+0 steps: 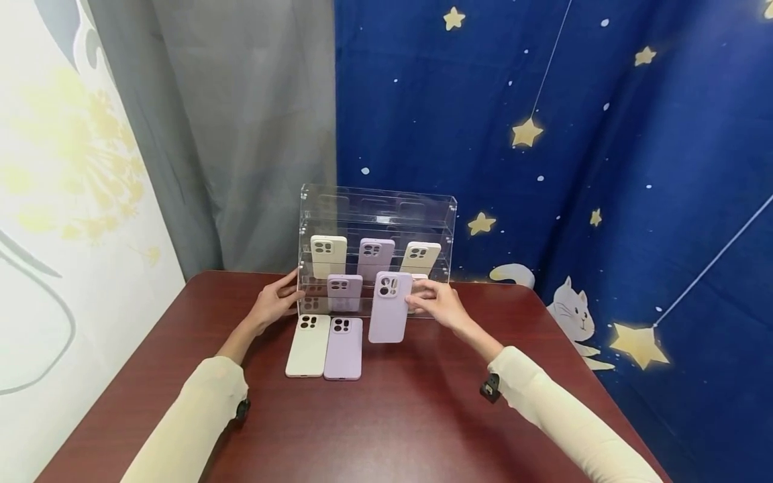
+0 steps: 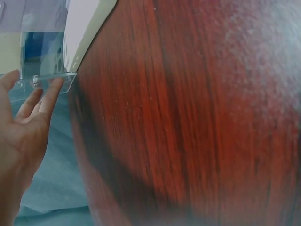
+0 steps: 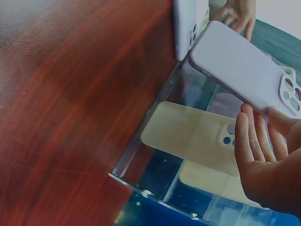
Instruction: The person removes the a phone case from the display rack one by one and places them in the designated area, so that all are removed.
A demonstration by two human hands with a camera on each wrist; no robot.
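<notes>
"While the right hand [image 1: 441, 305] pinches the thin lavender phone case [image 1: 388, 318] with round camera holes, where exactly is this case?"

"It is in front of the right part of the stepped, clear plastic display rack [image 1: 452, 221], above the dark red wood-grain table [image 1: 423, 429]. The thumb and the fingers hold its right edge, near the camera holes, so the lower end is free."

"Is this grip good, in your opinion?"

"I think yes, because the lower end can meet a support first, without fingers in its way. I would only turn the case until it is parallel with the cream-white phone case [image 1: 306, 352] and the second lavender phone case [image 1: 343, 355], which are side by side at the front."

"And the left hand [image 1: 272, 307]?"

"Its fingers are apart and rather straight, with tips at the rack's left end. How strongly they press, I cannot tell. A light, steady touch seems best, since smooth plastic may slide."

"What could go wrong?"

"Just behind is another white phone case [image 3: 188, 134], partly covered. I would lower slowly, so nothing knocks it."
</notes>
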